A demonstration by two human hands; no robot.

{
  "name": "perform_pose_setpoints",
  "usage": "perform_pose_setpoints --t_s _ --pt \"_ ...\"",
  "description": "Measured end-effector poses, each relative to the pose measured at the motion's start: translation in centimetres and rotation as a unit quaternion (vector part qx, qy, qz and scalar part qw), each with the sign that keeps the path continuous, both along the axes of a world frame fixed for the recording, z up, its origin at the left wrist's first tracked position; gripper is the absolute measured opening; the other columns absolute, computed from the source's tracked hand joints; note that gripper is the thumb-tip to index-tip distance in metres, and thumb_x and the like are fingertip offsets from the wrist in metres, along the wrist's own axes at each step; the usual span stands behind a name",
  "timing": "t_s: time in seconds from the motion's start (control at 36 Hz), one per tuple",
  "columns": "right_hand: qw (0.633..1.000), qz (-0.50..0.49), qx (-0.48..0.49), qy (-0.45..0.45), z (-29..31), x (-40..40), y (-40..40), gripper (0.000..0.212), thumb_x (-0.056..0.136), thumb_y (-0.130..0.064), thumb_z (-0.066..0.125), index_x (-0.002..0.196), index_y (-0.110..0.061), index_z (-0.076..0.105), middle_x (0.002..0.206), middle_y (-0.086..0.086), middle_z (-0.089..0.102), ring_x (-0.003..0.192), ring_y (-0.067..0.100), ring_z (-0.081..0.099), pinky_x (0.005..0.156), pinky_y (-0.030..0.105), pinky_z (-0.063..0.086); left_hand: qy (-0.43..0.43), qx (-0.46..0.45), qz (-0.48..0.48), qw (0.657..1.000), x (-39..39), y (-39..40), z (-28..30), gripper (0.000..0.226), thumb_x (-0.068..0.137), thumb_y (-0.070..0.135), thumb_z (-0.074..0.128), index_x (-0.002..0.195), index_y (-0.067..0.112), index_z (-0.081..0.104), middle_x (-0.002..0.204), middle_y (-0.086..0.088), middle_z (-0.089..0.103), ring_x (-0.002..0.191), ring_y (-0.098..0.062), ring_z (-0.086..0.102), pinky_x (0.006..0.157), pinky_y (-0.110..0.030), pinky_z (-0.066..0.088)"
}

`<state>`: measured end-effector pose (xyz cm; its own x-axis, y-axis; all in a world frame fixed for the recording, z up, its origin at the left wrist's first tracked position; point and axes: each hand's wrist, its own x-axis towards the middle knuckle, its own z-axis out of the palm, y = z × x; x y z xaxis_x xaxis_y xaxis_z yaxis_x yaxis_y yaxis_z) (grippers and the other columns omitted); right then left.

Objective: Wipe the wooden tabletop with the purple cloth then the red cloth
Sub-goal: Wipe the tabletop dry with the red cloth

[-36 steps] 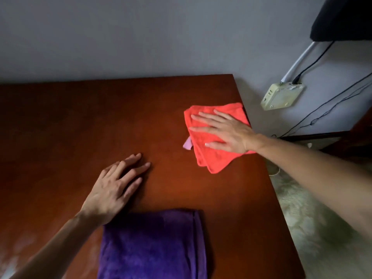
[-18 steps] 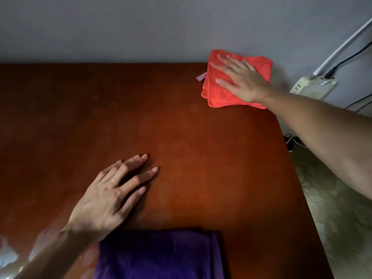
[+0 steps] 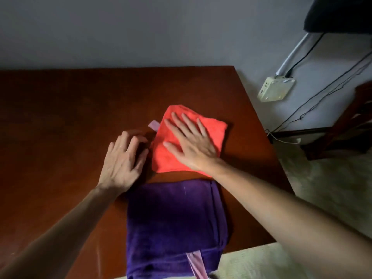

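1. the folded red terry cloth [image 3: 209, 127] is pressed flat on the dark wooden surface [image 3: 60, 117] by the right hand [image 3: 193, 146], fingers straight and spread.
2. the left hand [image 3: 122, 162] rests beside it, fingers loosely curled, holding nothing.
3. the folded purple cloth [image 3: 173, 224] lies at the near edge.
4. the red cloth is judged soft, light, easily bunched; flat palm pressure suits it.

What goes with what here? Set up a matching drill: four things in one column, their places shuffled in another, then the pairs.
Things
1. red cloth
2. purple cloth
3. left hand
4. power strip

Places
A. folded at the table's near edge
B. on the wall
C. flat under the right hand
D. on bare tabletop beside the red cloth

Pairs: 1-C, 2-A, 3-D, 4-B
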<state>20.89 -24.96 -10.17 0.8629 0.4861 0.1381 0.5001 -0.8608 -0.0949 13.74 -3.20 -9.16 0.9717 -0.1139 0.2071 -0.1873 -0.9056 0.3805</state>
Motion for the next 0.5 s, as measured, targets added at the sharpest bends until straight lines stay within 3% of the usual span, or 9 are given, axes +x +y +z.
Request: perform_pose_setpoints --t_s 0.11,0.28,0.5 --pt "0.997 0.067 -0.026 0.021 -0.2 -3.9 -0.5 0.074 0.101 -0.065 0.019 0.164 -0.028 0.014 0.173 -0.005 0.009 0.160 0.017 0.004 0.129 0.048 0.007 0.014 0.029 0.053 0.998 -2.2 1.7 0.1 0.038 0.096 0.038 0.040 0.124 0.016 0.054 0.124 -0.010 0.051 0.102 -0.034 0.053 0.084 -0.046 0.039" --pt "0.993 0.105 -0.032 0.035 0.2 -3.3 -0.9 0.071 0.102 -0.066 0.023 0.164 -0.033 0.015 0.173 -0.009 0.006 0.160 0.014 0.001 0.129 0.046 0.008 0.034 0.092 0.044 0.994 -4.2 7.4 0.4 0.052 0.096 0.044 0.038 0.140 0.019 0.048 0.141 -0.006 0.047 0.112 -0.032 0.053 0.089 -0.046 0.038" --pt "0.962 0.259 -0.076 0.048 1.4 4.4 -1.0 0.065 0.103 -0.062 0.033 0.162 -0.038 0.021 0.173 -0.008 0.008 0.160 0.015 0.004 0.128 0.050 0.006 0.094 0.074 0.009 0.993 -3.8 9.5 -0.5 0.057 0.101 0.052 0.026 0.152 0.027 0.037 0.158 0.000 0.035 0.146 -0.020 0.034 0.117 -0.042 0.025"
